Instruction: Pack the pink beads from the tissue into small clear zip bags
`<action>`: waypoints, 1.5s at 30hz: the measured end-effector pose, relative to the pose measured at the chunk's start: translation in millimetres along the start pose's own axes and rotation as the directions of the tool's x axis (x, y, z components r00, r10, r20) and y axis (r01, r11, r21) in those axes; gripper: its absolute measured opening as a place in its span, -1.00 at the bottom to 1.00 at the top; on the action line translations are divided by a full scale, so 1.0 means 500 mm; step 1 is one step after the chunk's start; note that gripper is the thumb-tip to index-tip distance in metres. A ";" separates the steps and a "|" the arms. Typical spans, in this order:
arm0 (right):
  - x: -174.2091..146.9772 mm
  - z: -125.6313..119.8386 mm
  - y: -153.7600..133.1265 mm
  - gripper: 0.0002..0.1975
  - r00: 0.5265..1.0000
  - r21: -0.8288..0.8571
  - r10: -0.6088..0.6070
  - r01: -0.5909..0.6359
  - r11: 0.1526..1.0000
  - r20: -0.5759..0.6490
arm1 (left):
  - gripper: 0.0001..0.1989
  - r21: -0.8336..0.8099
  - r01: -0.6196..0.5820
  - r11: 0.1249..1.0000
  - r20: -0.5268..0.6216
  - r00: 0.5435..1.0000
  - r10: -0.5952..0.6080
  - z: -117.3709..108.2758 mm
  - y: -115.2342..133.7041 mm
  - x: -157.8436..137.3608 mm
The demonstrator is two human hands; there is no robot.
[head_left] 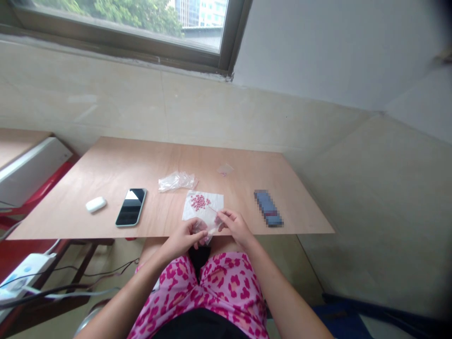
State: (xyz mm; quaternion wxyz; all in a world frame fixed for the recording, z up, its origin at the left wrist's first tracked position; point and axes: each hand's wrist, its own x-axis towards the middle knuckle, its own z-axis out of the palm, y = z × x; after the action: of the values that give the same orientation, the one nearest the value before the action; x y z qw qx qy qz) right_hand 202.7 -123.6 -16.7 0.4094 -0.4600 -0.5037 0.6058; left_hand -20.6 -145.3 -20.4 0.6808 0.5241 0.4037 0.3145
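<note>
A white paper sheet (216, 199) lies near the front edge of the table, with a cluster of small red beads (199, 202) on it. My left hand (189, 234) is closed on a small clear plastic bag (209, 235) at the sheet's near edge. Between the thumb and fingers of my right hand (236, 227) is a thin stick (213, 209), its tip pointing towards the beads. Some of the bag is hidden behind my fingers, and its contents are too small to make out.
Crumpled clear plastic bags (177, 181) lie behind the sheet, and a small clear bag (225, 169) holding a few red bits is farther back. A phone (131, 207) and a white earbud case (96, 204) are at left. A pixelated blue object (268, 208) sits at right.
</note>
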 end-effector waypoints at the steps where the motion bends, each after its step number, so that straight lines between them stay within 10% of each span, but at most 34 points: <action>1: 0.002 0.002 0.005 -0.53 0.999 0.051 0.042 -0.043 0.998 0.013 | -0.59 -0.024 -0.012 1.000 -0.032 0.999 0.011 -0.001 -0.004 0.004; 7: -0.001 0.042 0.040 -0.56 0.983 0.108 0.090 -0.108 0.988 0.159 | -0.53 -0.068 -0.118 0.991 -0.197 0.975 0.102 -0.010 -0.022 0.020; 14: 0.005 0.052 0.025 -0.66 0.998 0.204 0.063 -0.056 0.977 -0.026 | -0.30 -0.046 -0.017 0.999 -0.260 0.966 0.004 -0.007 -0.029 0.015; 22: 0.168 -0.055 -0.127 -0.76 0.956 0.400 -0.090 0.200 0.894 -0.278 | -0.40 0.016 -0.030 0.999 -0.251 0.968 0.033 -0.031 -0.039 0.030; 28: 0.269 -0.134 -0.128 -0.86 0.896 0.212 0.128 -0.039 0.977 -0.426 | -0.55 0.151 -0.070 0.986 -0.253 0.962 0.107 -0.064 -0.022 0.029; 33: 0.223 -0.138 -0.038 -0.67 0.845 0.101 0.211 -0.186 0.977 -0.492 | -0.72 0.514 -0.110 0.851 -0.275 0.918 0.285 -0.113 0.016 0.013; 41: 0.088 -0.106 0.029 -0.82 0.943 -0.129 0.131 -0.178 0.976 -0.307 | -0.76 0.764 0.004 0.645 -0.415 0.769 0.487 -0.243 0.050 0.099; 45: 0.026 -0.077 0.051 -0.71 0.981 -0.193 0.055 -0.092 0.977 -0.187 | -0.52 0.867 0.153 0.475 -0.377 0.824 0.423 -0.328 0.098 0.187</action>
State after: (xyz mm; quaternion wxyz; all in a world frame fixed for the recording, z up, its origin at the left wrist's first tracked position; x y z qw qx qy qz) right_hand 236.3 -106.2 -46.7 0.3823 -0.5703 -0.5056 0.5225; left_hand -120.4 22.1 -14.1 0.1454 0.7128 0.6363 0.2566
